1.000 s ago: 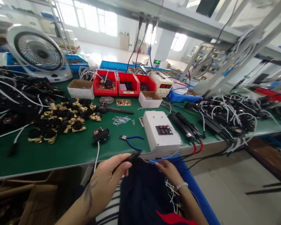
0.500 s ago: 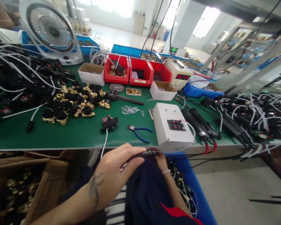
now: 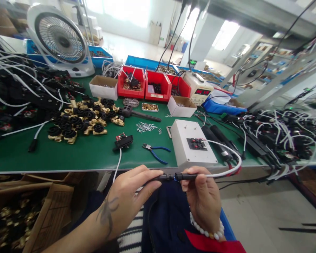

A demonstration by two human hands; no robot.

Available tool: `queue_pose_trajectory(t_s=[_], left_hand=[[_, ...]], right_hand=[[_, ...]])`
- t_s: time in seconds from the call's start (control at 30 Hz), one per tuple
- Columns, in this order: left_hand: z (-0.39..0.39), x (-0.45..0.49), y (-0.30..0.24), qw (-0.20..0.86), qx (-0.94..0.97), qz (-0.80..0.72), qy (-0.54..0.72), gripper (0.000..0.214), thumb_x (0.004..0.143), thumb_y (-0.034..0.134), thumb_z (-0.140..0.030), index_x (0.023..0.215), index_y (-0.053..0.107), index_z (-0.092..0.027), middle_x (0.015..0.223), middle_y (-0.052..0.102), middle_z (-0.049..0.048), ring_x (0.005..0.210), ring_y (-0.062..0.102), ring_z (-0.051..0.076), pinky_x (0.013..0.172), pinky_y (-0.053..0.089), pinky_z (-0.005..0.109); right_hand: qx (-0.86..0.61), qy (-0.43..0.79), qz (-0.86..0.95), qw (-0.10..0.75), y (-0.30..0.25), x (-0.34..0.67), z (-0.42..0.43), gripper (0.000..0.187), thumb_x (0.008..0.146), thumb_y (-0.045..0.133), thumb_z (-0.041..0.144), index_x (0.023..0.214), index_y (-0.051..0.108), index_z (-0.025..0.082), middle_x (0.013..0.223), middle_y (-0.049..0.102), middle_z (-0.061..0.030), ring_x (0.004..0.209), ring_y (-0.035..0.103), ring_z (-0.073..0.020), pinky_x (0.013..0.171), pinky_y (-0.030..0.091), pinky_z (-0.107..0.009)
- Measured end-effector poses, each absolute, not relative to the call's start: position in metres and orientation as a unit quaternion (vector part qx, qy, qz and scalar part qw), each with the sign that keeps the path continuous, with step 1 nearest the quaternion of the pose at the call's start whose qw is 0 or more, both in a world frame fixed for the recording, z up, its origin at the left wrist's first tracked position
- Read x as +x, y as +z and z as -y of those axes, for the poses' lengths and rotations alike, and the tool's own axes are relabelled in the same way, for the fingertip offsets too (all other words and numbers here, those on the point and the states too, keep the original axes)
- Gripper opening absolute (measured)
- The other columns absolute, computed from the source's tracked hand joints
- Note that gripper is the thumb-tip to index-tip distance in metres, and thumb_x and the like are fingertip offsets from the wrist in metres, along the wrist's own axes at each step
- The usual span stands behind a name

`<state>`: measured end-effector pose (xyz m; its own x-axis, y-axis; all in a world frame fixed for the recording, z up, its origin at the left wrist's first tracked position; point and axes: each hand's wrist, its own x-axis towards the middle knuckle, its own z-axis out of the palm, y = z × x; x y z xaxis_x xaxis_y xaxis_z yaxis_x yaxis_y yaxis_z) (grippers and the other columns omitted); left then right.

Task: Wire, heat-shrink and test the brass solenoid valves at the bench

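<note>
My left hand (image 3: 133, 191) pinches a black cable connector (image 3: 163, 177) between thumb and fingers, in front of the table's edge. My right hand (image 3: 204, 196) grips a second black connector (image 3: 186, 176), from which a white cable (image 3: 223, 172) loops up to the terminals of a white box (image 3: 193, 146). The two connectors face each other almost end to end, close together; whether they touch I cannot tell. Behind them on the green table lie blue-handled cutting pliers (image 3: 158, 151) and a small black unit (image 3: 123, 141) with a white cable running down toward my left hand.
Brass valve fittings (image 3: 86, 119) are heaped at the left, beside a white fan (image 3: 61, 42). Red bins (image 3: 131, 84) and a power supply (image 3: 200, 88) line the back. Metal clips (image 3: 144, 127) lie mid-table. Cabled black units (image 3: 281, 137) crowd the right; a cardboard box (image 3: 50, 207) stands below left.
My right hand has come up from below the table edge with the white-cabled connector and now holds it opposite the left one. My left hand keeps its grip, nearly in place.
</note>
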<state>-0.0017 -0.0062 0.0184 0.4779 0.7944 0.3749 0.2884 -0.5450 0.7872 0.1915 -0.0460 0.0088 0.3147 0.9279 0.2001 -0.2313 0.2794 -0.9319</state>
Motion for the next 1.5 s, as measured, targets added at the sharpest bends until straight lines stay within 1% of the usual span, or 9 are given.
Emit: queue_pose_trajectory(t_s=[0.4, 0.7, 0.8, 0.9, 1.03, 1.1, 1.27, 1.37, 1.5], left_hand=[[0.003, 0.0, 0.018, 0.263, 0.822, -0.309, 0.4, 0.018, 0.094, 0.057, -0.018, 0.108, 0.068, -0.016, 0.087, 0.072, 0.0021, 0.077, 0.068, 0.011, 0.072, 0.053, 0.017], [-0.002, 0.005, 0.004, 0.234, 0.844, -0.314, 0.367, 0.022, 0.099, 0.048, -0.027, 0.107, 0.066, -0.017, 0.084, 0.07, 0.0038, 0.074, 0.065, 0.014, 0.067, 0.054, 0.024], [-0.022, -0.001, -0.006, 0.222, 0.82, -0.368, 0.377, 0.033, 0.099, 0.045, -0.039, 0.111, 0.066, -0.016, 0.099, 0.069, 0.0079, 0.094, 0.064, 0.019, 0.083, 0.054, 0.03], [-0.058, -0.016, -0.025, 0.129, 0.702, -0.553, 0.431, 0.052, 0.098, 0.042, -0.048, 0.125, 0.059, -0.007, 0.122, 0.06, 0.0186, 0.118, 0.054, 0.029, 0.102, 0.046, 0.044], [-0.094, -0.032, -0.055, 0.158, 0.659, -0.642, 0.359, 0.051, 0.092, 0.052, -0.047, 0.124, 0.059, -0.008, 0.123, 0.061, 0.0203, 0.119, 0.053, 0.036, 0.105, 0.041, 0.053], [-0.098, -0.032, -0.063, 0.182, 0.674, -0.623, 0.354, 0.047, 0.086, 0.062, -0.043, 0.121, 0.06, -0.012, 0.117, 0.065, 0.017, 0.115, 0.056, 0.035, 0.104, 0.043, 0.052], [-0.078, -0.022, -0.059, 0.231, 0.676, -0.586, 0.384, 0.044, 0.078, 0.073, -0.03, 0.117, 0.056, -0.019, 0.113, 0.066, 0.0074, 0.105, 0.064, 0.025, 0.096, 0.052, 0.04], [-0.058, -0.022, -0.045, 0.282, 0.665, -0.548, 0.422, 0.05, 0.077, 0.075, -0.031, 0.12, 0.052, -0.022, 0.112, 0.066, 0.0036, 0.099, 0.066, 0.02, 0.089, 0.054, 0.033], [-0.032, -0.031, -0.024, 0.368, 0.667, -0.411, 0.501, 0.055, 0.077, 0.078, -0.033, 0.124, 0.05, -0.029, 0.124, 0.061, 0.0021, 0.112, 0.061, 0.019, 0.098, 0.049, 0.032]], right_hand=[[-0.488, 0.382, 0.459, 0.637, 0.009, 0.198, 0.05, 0.02, 0.091, 0.067, 0.041, 0.089, 0.071, 0.021, 0.062, 0.063, 0.0015, 0.052, 0.056, -0.01, 0.049, 0.044, -0.02], [-0.491, 0.481, 0.404, 0.604, -0.004, 0.191, 0.042, 0.029, 0.09, 0.066, 0.049, 0.09, 0.066, 0.019, 0.06, 0.061, 0.002, 0.052, 0.054, -0.0107, 0.053, 0.044, -0.022], [-0.577, 0.518, 0.422, 0.469, -0.03, 0.215, 0.045, 0.049, 0.086, 0.059, 0.065, 0.084, 0.066, 0.016, 0.061, 0.062, -0.001, 0.052, 0.053, -0.0123, 0.053, 0.043, -0.024], [-0.651, 0.525, 0.494, 0.237, -0.043, 0.246, 0.053, 0.069, 0.08, 0.047, 0.082, 0.071, 0.062, 0.015, 0.06, 0.062, -0.005, 0.052, 0.055, -0.0157, 0.053, 0.044, -0.028], [-0.558, 0.528, 0.64, 0.01, -0.005, 0.269, 0.056, 0.053, 0.088, 0.053, 0.066, 0.08, 0.069, 0.017, 0.074, 0.069, -0.0057, 0.068, 0.063, -0.0193, 0.064, 0.049, -0.029], [-0.557, 0.473, 0.678, 0.085, 0.026, 0.273, 0.041, 0.043, 0.091, 0.052, 0.059, 0.088, 0.07, 0.02, 0.08, 0.071, -0.0051, 0.075, 0.066, -0.0198, 0.07, 0.052, -0.03], [-0.68, 0.055, 0.61, 0.403, 0.058, 0.295, -0.048, 0.04, 0.082, 0.059, 0.058, 0.095, 0.067, 0.022, 0.092, 0.071, -0.0082, 0.083, 0.067, -0.0238, 0.081, 0.054, -0.04], [-0.681, 0.034, 0.606, 0.409, 0.041, 0.313, -0.101, 0.046, 0.076, 0.06, 0.057, 0.1, 0.067, 0.019, 0.094, 0.071, -0.0104, 0.088, 0.067, -0.0266, 0.081, 0.054, -0.043], [-0.679, 0.088, 0.64, 0.348, 0.015, 0.323, -0.127, 0.036, 0.072, 0.059, 0.055, 0.075, 0.07, 0.021, 0.08, 0.073, -0.0083, 0.081, 0.068, -0.0275, 0.081, 0.052, -0.042]])
